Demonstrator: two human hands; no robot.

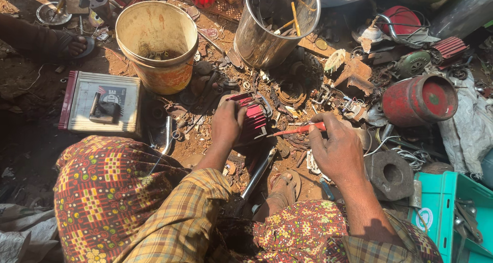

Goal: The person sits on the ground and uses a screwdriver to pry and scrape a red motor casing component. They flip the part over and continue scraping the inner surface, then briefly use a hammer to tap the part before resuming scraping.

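Two hands at a red finned motor on scrap-strewn dirt

The left hand (227, 123) wraps over the near side of the red motor (251, 117), fingers closed on its finned case, which sits on the ground among loose metal parts between the person's knees. The right hand (336, 149) is clamped on a red screwdriver (299, 130), its tip pointing left at the motor's side, close to or touching it. Behind the motor stand a yellow bucket (159, 45) and a steel drum (272, 24); a red cylinder (420, 100) lies to the right, a teal crate (441, 201) at the ground's near right.
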